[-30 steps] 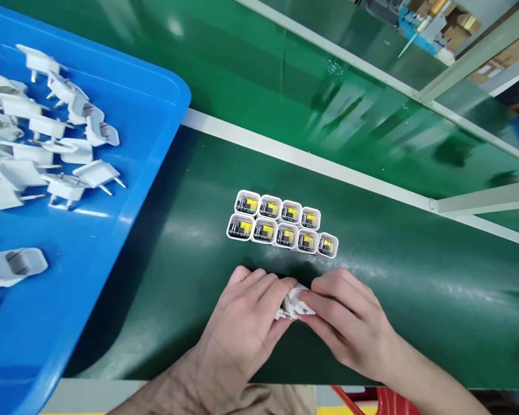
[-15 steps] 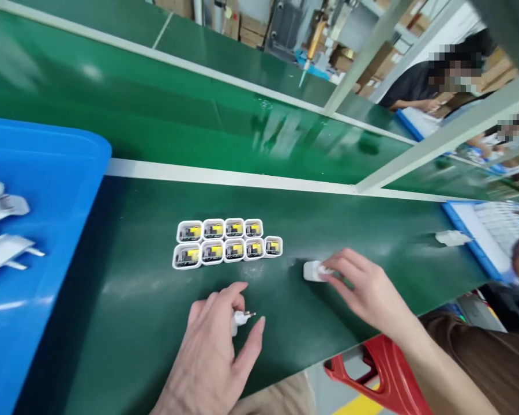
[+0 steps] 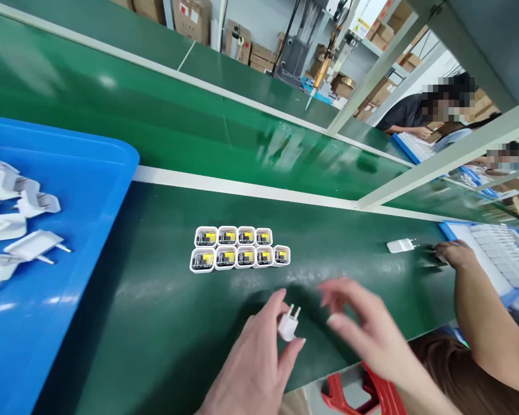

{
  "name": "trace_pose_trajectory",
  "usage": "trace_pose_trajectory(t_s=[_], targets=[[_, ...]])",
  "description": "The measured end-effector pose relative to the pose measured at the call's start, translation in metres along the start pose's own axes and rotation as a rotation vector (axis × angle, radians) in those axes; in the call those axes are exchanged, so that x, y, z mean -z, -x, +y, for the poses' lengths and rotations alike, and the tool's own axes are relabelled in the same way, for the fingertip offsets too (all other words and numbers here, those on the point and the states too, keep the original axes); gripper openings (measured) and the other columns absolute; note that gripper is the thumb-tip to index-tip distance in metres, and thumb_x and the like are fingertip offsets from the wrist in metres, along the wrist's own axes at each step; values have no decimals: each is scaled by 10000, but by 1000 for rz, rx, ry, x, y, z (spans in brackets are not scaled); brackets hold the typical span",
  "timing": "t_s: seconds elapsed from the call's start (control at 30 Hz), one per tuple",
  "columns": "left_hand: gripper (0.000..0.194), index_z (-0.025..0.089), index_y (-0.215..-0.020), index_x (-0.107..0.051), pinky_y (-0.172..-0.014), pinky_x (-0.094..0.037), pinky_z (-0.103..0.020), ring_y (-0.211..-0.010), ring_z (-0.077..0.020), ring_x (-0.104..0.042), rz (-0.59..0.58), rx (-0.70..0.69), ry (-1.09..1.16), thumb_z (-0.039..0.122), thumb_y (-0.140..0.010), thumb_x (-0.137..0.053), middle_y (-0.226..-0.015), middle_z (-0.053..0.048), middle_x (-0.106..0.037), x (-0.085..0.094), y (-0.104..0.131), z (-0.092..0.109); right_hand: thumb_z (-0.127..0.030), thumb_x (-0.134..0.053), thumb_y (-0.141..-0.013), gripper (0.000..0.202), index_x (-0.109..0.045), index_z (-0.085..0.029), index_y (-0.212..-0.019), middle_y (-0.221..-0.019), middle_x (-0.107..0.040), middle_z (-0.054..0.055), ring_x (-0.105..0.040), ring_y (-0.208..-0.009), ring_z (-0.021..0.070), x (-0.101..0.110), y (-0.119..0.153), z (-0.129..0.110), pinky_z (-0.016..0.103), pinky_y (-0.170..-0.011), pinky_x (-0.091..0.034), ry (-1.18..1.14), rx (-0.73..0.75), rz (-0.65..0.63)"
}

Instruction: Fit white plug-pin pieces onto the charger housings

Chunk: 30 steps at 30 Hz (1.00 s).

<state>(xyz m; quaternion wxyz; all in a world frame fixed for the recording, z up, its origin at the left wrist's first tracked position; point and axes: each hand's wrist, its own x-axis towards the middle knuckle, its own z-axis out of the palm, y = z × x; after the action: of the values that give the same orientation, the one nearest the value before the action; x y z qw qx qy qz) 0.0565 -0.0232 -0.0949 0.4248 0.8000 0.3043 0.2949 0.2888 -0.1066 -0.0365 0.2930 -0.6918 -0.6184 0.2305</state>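
Already 9 open charger shells (image 3: 241, 249) lined up on table (image 3: 155, 323); left hand (image 3: 259, 357) pinches plug cap (image 3: 288, 325), probably unfitted; right hand (image 3: 363, 328) spread, empty, blurred.

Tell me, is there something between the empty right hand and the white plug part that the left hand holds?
Nothing visible. The right hand hovers open beside the plug part in the left hand, with only bare green belt between.

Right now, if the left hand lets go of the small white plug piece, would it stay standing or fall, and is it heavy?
The white plug cap is pinched by the left hand with its two pins up. It looks like thin rigid plastic, so probably light and stiff. Its flat faces suggest it would settle without rolling, though on the smooth green belt it may slide.
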Motion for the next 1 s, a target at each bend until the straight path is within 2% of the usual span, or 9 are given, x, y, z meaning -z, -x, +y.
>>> trace_pose_trajectory(t_s=[0.07, 0.1, 0.23, 0.33, 0.47, 0.6, 0.77, 0.9, 1.0], targets=[[587, 179, -1566, -270, -803, -660, -387, -1029, -293, -733, 14, -162, -139, 171, -1004, -439, -1296, -172, -666, -4, -4, 3, -389, -661, -998, 269, -625, -263, -1233, -973, -641, 29, -613, -818, 179, -25, -9, -26, 281, -708, -538, -177, 5, -215], [604, 123, -1575, -242, -822, -656, -406, -1066, -307, -719, 28, -232, -211, 127, -990, -391, -1315, -206, -646, -5, -8, 5, -398, -687, -983, 246, -646, -258, -1181, -954, -644, 22, -602, -798, 174, -32, -15, -33, 280, -699, -530, -257, 0, -255], [515, 13, -1539, -320, -808, -627, -362, -1077, -274, -693, 59, -330, -390, 77, -1028, -318, -1298, -214, -638, 5, -31, 21, -457, -805, -890, 273, -683, -227, -969, -828, -655, -11, -550, -671, 138, -33, -42, -25, 256, -621, -492, -563, -1, -214], [466, 45, -1519, -399, -885, -577, -434, -1127, -296, -660, 50, -380, -525, 99, -1063, -324, -1360, -189, -620, 16, -57, 24, -430, -836, -868, 270, -672, -219, -904, -799, -665, -16, -550, -654, 128, -20, -63, -8, 246, -601, -480, -624, 68, -175], [457, 69, -1526, -404, -1108, -381, -560, -1416, -323, -468, 51, -381, -705, 100, -1082, -298, -1515, -153, -535, 18, -85, 1, -333, -803, -908, 163, -690, -228, -960, -848, -669, -5, -574, -691, 134, -12, -88, 8, 257, -629, -480, -395, 155, -39], [412, 42, -1475, -431, -1197, -236, -499, -1364, -219, -513, 37, -361, -612, 46, -1068, -364, -1380, -149, -632, 12, -93, -24, -256, -750, -954, 109, -657, -226, -1003, -862, -662, -3, -548, -656, 118, -20, -96, 17, 241, -592, -474, -163, 278, 130], [380, 52, -1456, -448, -1222, -183, -495, -1330, -203, -544, -28, -335, -494, 75, -1079, -409, -1314, -150, -667, 11, -90, -18, -210, -703, -989, 158, -622, -203, -1125, -986, -686, 59, -633, -840, 161, -29, -89, 26, 275, -727, -543, -1, 513, 87], [343, 21, -1377, -508, -1208, -223, -485, -1266, -216, -596, -7, -347, -486, 27, -1046, -419, -1264, -168, -689, 10, -90, -11, -229, -651, -1021, 145, -630, -183, -1158, -1053, -678, 90, -647, -901, 182, -28, -88, 26, 296, -775, -555, 72, 487, -15], [331, 14, -1333, -538, -1196, -255, -478, -1240, -218, -616, 14, -342, -480, -7, -1019, -436, -1226, -163, -705, 8, -90, -12, -194, -644, -1020, 127, -644, -165, -1144, -1034, -678, 92, -616, -852, 178, -23, -88, 20, 300, -756, -533, 161, 509, -13]])
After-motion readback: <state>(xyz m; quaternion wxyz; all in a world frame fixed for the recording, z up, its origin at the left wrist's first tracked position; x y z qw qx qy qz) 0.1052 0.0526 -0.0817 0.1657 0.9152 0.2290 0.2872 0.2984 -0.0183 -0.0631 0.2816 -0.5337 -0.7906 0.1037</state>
